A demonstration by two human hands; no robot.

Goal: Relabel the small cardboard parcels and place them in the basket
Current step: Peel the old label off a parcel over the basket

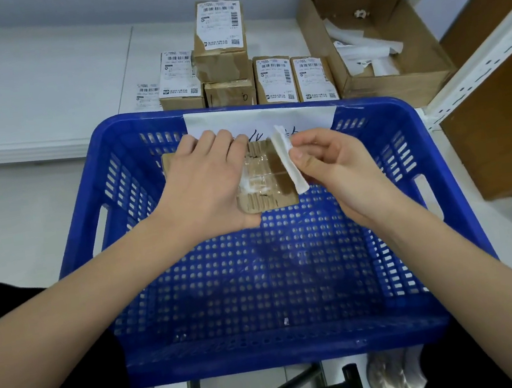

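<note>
**Old label peeled back over the basket**

The blue basket sits nearest; above it the left hand holds a small cardboard parcel, grip wrapped round its left side; the right hand pinches a curled white label at the parcel's right edge; beyond, labelled parcels stand stacked on the white desk, beside an open carton of paper scraps.

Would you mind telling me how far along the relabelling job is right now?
Nothing lies in the blue basket yet. In hand: the left hand holds a parcel over it while the right hand pinches a peeled label. Left: the labelled parcels stacked behind the basket.
</note>
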